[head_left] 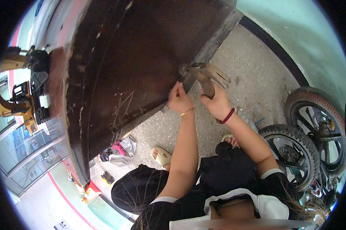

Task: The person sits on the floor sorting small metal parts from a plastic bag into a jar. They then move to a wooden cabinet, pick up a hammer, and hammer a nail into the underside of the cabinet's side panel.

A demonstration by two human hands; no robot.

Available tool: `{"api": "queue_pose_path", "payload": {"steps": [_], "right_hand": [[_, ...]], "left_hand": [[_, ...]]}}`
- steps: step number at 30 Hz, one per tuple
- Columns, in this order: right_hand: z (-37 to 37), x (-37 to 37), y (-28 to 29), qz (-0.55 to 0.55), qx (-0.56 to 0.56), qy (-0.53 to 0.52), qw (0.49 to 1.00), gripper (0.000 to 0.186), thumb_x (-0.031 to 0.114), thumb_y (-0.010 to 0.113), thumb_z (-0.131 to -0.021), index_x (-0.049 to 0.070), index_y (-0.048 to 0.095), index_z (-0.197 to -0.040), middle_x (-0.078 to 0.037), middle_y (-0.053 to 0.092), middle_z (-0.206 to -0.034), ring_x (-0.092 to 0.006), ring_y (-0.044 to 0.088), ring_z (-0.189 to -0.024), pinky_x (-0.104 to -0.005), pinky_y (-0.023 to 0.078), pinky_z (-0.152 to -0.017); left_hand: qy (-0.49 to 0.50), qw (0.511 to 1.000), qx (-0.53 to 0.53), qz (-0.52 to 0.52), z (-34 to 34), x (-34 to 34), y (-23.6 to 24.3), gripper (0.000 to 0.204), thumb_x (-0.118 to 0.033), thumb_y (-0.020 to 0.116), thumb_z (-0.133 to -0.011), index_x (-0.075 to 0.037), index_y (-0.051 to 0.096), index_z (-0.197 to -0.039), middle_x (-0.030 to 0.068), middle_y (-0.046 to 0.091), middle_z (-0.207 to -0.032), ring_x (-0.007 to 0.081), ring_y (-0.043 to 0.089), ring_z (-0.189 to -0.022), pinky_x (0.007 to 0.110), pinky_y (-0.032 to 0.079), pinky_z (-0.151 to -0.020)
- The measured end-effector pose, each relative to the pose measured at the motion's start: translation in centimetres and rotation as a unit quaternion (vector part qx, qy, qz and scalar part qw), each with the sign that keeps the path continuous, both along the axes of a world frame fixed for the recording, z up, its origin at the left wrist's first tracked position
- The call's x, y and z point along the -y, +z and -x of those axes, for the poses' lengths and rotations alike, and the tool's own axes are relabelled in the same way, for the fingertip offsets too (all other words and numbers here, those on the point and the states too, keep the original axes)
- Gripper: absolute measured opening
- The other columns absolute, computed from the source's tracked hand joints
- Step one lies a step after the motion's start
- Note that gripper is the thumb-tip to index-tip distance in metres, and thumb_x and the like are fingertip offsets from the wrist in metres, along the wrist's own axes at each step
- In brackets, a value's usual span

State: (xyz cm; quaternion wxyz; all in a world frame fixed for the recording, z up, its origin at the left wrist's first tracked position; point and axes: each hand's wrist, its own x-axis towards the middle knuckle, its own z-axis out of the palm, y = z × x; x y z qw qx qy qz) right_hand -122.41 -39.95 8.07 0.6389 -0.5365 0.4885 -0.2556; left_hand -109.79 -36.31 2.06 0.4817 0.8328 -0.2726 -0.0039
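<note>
My right hand [218, 104] is wrapped round the handle of a worn claw hammer [206, 85]. The hammer's striking face points left at the edge of a dark brown wooden panel [127, 65], and its claws point right. Just below the hammer head, my left hand [181, 101] has its fingertips pinched together against the panel's edge. Whatever lies between those fingertips, if anything, is too small or hidden to make out.
Two dark-treaded wheels [292, 155] stand at the right beside a pale green wall [295, 30]. A pink and grey bundle [121, 151] lies on the speckled floor [150, 134] below the panel. Yellow model excavators [25, 103] appear at the far left.
</note>
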Motion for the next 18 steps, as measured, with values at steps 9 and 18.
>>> {"api": "queue_pose_path", "payload": {"steps": [9, 18], "right_hand": [[0.2, 0.3, -0.7, -0.009, -0.009, 0.029, 1.000, 0.020, 0.007, 0.060, -0.074, -0.001, 0.055, -0.092, -0.010, 0.059, -0.082, -0.0165, 0.056, -0.077, -0.0301, 0.045, -0.073], [0.1, 0.0, -0.8, -0.009, 0.030, 0.014, 0.999, 0.025, 0.008, 0.060, -0.075, 0.000, 0.055, -0.098, -0.009, 0.061, -0.084, -0.0176, 0.058, -0.079, -0.0296, 0.045, -0.075]], "left_hand": [[0.041, 0.997, -0.062, 0.001, 0.3, 0.4, 0.6, 0.015, -0.007, 0.069, -0.076, 0.000, 0.068, -0.090, 0.0058, 0.067, -0.079, 0.0107, 0.056, -0.064, 0.025, 0.046, -0.060], [0.046, 0.997, -0.060, -0.027, 0.4, 0.3, 0.3, 0.011, -0.009, 0.066, -0.079, -0.001, 0.068, -0.086, 0.0065, 0.067, -0.077, 0.0111, 0.056, -0.063, 0.026, 0.047, -0.059]]}}
